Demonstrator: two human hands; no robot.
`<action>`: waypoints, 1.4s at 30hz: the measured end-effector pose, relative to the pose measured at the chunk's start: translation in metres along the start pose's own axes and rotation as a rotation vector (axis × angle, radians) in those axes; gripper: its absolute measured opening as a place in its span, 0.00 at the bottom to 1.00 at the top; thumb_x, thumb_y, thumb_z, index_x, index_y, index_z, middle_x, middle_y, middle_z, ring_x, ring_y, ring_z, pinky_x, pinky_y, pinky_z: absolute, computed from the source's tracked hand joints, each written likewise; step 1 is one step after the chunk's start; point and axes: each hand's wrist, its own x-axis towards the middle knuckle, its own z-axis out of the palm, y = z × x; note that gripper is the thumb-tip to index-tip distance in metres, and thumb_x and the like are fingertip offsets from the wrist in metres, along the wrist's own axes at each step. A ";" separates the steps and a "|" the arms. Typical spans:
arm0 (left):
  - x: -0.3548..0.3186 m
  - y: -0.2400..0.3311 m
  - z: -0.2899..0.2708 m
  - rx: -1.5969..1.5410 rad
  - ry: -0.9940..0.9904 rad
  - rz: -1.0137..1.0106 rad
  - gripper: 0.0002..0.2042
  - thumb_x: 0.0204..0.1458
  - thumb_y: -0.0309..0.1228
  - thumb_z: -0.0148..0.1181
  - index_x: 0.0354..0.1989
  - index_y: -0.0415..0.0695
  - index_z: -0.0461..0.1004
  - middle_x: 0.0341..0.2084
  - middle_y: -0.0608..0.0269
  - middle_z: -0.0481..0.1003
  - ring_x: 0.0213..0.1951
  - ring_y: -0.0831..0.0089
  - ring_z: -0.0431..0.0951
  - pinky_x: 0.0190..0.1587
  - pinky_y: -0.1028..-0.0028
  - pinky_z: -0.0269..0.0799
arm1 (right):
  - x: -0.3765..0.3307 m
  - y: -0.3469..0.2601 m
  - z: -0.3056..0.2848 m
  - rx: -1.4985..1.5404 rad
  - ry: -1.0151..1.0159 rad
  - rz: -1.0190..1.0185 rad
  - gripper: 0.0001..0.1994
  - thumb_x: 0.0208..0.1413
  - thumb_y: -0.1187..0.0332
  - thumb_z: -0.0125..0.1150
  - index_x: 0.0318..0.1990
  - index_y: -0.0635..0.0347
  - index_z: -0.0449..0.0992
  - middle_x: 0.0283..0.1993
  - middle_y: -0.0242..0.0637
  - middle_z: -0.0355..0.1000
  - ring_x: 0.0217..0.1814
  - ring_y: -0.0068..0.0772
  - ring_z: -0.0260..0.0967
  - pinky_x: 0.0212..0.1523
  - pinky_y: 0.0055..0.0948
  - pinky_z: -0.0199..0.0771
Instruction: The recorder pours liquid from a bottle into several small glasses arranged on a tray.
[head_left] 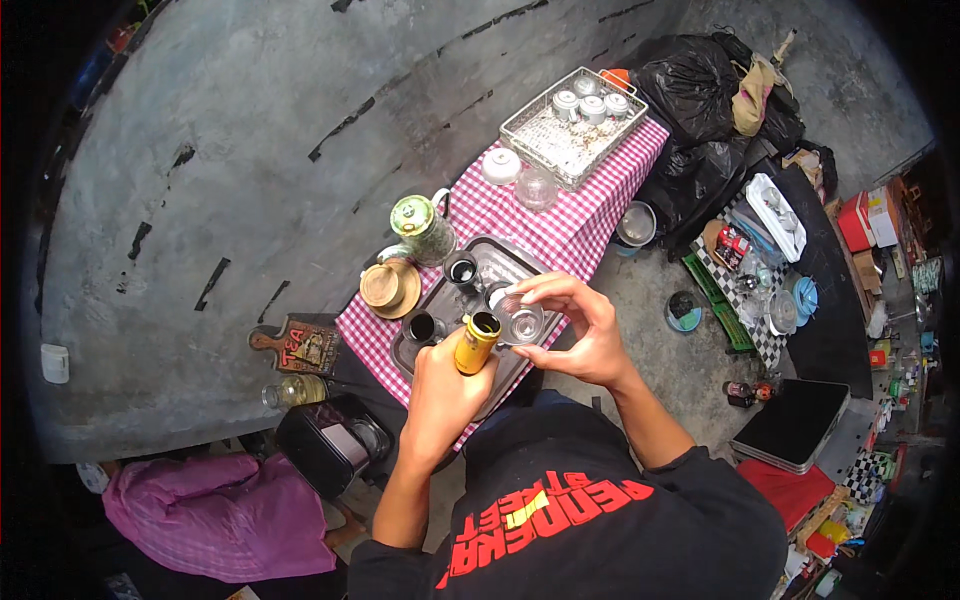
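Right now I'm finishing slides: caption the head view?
Left hand grips a yellow cylinder; right hand holds a clear glass.

Probably a home: checked tablecloth [580, 222], lidded pitcher [430, 236] and white cups [592, 109] beside a grey wall [250, 130]

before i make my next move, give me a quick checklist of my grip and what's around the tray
1. Left hand secure on the yellow container: ok, fingers wrapped around it.
2. Right hand on the clear cup: ok, thumb and fingers on its sides.
3. Yellow container open or capped: cannot tell, its top just looks dark.
4. Clear cup clear of the glassware behind it: cannot tell, they overlap in view.
5. Dark-filled glass at the left of the tray upright: ok.
6. Green-lidded pitcher upright: ok.
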 end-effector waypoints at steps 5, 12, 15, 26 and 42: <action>0.006 -0.001 -0.001 0.089 -0.046 0.019 0.08 0.47 0.26 0.60 0.31 0.32 0.74 0.21 0.36 0.74 0.31 0.42 0.78 0.32 0.59 0.72 | -0.004 0.001 -0.005 -0.066 0.016 0.028 0.23 0.41 0.77 0.74 0.48 0.59 0.74 0.53 0.40 0.74 0.55 0.32 0.73 0.52 0.32 0.76; 0.011 -0.001 -0.001 0.151 -0.078 0.028 0.09 0.46 0.27 0.59 0.33 0.32 0.75 0.23 0.35 0.74 0.33 0.40 0.77 0.34 0.55 0.73 | -0.005 0.004 -0.005 -0.010 0.048 0.029 0.24 0.41 0.79 0.74 0.48 0.61 0.74 0.53 0.42 0.72 0.55 0.33 0.73 0.54 0.33 0.78; 0.013 -0.001 -0.002 0.147 -0.086 0.037 0.09 0.46 0.27 0.59 0.33 0.32 0.75 0.24 0.35 0.74 0.34 0.40 0.76 0.35 0.54 0.73 | -0.006 0.002 -0.005 -0.009 0.050 0.042 0.24 0.41 0.79 0.74 0.49 0.62 0.74 0.53 0.43 0.72 0.55 0.33 0.73 0.55 0.34 0.78; 0.015 -0.006 -0.002 0.186 -0.083 0.050 0.09 0.46 0.27 0.59 0.31 0.33 0.74 0.23 0.35 0.74 0.32 0.39 0.76 0.35 0.53 0.72 | -0.006 0.007 -0.002 -0.001 0.045 0.093 0.24 0.41 0.79 0.74 0.49 0.62 0.74 0.54 0.41 0.72 0.55 0.33 0.73 0.55 0.34 0.79; 0.014 -0.007 -0.006 0.197 -0.073 0.049 0.09 0.47 0.29 0.60 0.30 0.33 0.75 0.23 0.36 0.75 0.32 0.39 0.76 0.37 0.52 0.72 | -0.005 0.008 0.001 -0.066 0.032 0.123 0.25 0.41 0.75 0.75 0.50 0.59 0.73 0.54 0.36 0.72 0.56 0.30 0.73 0.51 0.32 0.78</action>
